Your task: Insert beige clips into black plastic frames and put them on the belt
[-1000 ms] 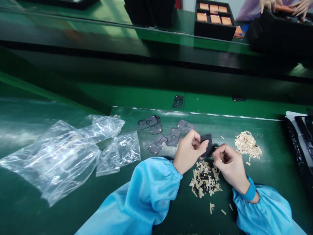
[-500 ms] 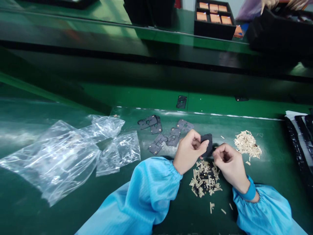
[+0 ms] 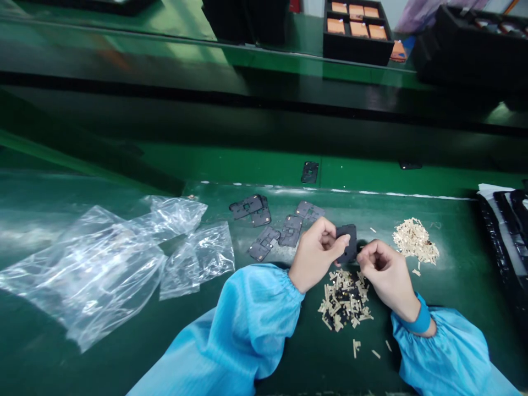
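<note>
My left hand [image 3: 317, 252] grips a flat black plastic plate [image 3: 347, 245] between thumb and fingers, tilted up above the table. Close to the plate's right edge, my right hand [image 3: 381, 269] has its thumb and forefinger pinched together; whatever is between them is too small to make out. Just below both hands lies a loose pile of small beige and black strips [image 3: 345, 301]. A second heap of pale beige strips [image 3: 414, 240] is to the right of my right hand. Several similar black plates [image 3: 264, 243] with cut-outs lie left of my left hand.
Clear plastic bags [image 3: 103, 269] are spread over the table's left side. A black plate [image 3: 309, 172] lies on the green ledge behind. Above, a shelf carries a black box with orange pieces [image 3: 358, 38]. Black-wrapped material [image 3: 505, 236] stands at the right edge.
The view has shifted slightly. My hands keep nearly the same hold and place at the black plate. Another person's hands at the upper right are out of sight now.
</note>
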Demonstrator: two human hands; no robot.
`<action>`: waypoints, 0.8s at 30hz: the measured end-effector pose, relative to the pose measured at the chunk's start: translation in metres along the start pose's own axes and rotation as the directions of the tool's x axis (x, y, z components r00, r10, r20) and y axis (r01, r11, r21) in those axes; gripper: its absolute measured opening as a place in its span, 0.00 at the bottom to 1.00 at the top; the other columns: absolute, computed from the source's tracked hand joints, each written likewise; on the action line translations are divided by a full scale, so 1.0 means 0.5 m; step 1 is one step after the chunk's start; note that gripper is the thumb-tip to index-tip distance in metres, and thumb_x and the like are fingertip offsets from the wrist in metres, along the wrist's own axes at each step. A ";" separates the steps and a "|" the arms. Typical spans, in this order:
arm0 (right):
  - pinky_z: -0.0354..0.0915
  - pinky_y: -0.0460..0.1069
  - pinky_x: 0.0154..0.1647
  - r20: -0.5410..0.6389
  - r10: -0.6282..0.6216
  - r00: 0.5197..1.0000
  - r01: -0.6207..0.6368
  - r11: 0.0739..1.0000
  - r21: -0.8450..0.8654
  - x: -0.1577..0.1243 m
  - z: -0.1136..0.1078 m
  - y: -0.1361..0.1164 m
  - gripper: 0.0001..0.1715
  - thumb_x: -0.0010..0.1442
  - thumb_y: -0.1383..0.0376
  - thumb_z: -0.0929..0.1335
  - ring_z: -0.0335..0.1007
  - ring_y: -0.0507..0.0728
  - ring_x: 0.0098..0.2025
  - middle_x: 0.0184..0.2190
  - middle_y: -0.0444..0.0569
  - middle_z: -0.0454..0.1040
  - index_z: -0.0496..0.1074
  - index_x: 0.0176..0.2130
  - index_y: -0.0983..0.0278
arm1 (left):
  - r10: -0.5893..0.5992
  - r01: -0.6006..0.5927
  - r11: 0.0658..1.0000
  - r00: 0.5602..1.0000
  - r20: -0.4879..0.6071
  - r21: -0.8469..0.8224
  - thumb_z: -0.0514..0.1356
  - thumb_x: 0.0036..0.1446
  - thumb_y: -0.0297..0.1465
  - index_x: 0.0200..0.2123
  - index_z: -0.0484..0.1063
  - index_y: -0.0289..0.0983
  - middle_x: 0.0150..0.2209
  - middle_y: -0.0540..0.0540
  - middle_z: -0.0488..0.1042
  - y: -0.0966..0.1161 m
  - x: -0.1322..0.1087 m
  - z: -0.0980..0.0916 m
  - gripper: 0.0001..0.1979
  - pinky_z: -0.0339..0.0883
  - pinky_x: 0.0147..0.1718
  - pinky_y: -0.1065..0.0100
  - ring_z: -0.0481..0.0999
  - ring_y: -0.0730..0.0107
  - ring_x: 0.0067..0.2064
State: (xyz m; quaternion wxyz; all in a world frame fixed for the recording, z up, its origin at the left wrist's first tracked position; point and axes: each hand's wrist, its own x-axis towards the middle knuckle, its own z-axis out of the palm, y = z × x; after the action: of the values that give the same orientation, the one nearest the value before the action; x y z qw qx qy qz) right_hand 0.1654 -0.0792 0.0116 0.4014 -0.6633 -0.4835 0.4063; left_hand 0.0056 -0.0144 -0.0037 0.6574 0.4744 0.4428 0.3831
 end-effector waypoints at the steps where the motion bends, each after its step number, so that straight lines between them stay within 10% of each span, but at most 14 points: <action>1: 0.53 0.46 0.22 0.003 0.008 1.000 -0.008 1.000 0.014 0.000 0.000 0.000 0.08 0.56 0.62 0.70 0.55 0.50 0.21 0.21 0.41 0.67 0.71 0.27 0.62 | -0.004 0.004 1.000 1.000 -0.001 -0.008 0.68 0.54 0.44 0.30 0.60 0.40 0.23 0.55 0.69 0.002 0.000 0.001 0.21 0.67 0.17 0.73 0.67 0.77 0.19; 24: 0.52 0.45 0.22 0.122 0.114 0.986 -0.142 0.959 0.247 0.007 -0.006 -0.014 0.11 0.54 0.60 0.72 0.52 0.49 0.21 0.19 0.37 0.62 0.69 0.27 0.62 | -0.044 0.043 0.996 0.999 -0.016 -0.074 0.69 0.52 0.48 0.30 0.58 0.40 0.25 0.53 0.73 0.024 -0.001 0.006 0.24 0.70 0.16 0.74 0.69 0.76 0.21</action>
State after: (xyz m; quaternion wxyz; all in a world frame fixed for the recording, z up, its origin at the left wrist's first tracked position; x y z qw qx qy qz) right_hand 0.1667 -0.0746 0.0184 0.4297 -0.6136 -0.4041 0.5250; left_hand 0.0072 -0.0128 0.0084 0.6786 0.4368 0.4444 0.3889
